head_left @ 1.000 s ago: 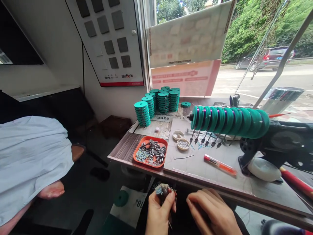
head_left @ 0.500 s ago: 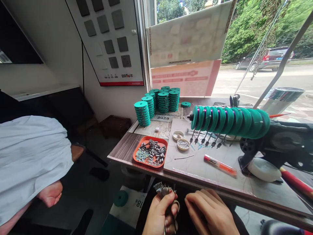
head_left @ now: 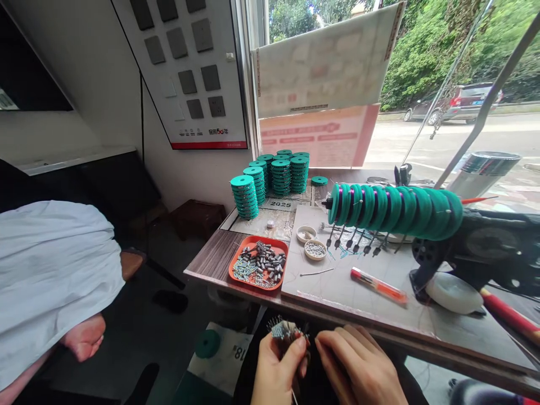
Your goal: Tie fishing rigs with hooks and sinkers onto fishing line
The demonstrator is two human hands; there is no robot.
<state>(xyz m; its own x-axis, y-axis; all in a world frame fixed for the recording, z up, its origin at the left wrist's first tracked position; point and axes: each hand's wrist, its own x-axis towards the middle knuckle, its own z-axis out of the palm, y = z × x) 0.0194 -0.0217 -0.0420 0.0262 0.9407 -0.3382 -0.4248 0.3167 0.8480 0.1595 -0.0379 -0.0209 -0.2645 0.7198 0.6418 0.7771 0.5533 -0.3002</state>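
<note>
My left hand is closed around a bunch of small grey metal pieces with thin wire ends, held low in front of the table edge. A thin metal shaft pokes out below its fingers. Close by on the right, my right hand has its fingers curled together towards the bunch. Whatever is between its fingertips, if anything, is hidden. Just beyond the hands, an orange tray on the table holds dark metal cylinders and small light-coloured pieces.
Green spools stand in stacks at the back. A row of green discs sits on a black machine at right. Two small round dishes and an orange-red pen-like item lie on the board. Another person's hand is at left.
My left hand has turned and tilted the metal bunch, so its top now faces more towards me. The right hand has shifted slightly left, nearer the bunch.
</note>
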